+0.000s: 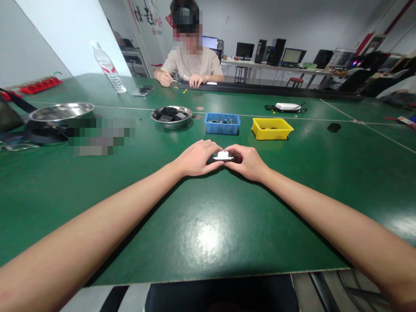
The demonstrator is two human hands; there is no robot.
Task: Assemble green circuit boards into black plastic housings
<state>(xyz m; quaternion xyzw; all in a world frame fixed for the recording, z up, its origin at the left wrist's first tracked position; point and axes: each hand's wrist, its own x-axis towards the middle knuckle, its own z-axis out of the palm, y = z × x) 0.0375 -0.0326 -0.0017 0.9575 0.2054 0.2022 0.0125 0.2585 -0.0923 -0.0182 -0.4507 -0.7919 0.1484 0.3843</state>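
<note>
Gripping a white part (222, 155), left fingers (212, 147) and right fingers (234, 148), glossy green table (156, 247), monitors (245, 50) beyond

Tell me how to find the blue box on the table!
On the big green table, look just past the person's left hand and right hand. There the blue box stands between a round metal bowl on its left and a yellow box on its right; it's the only blue one.
</note>
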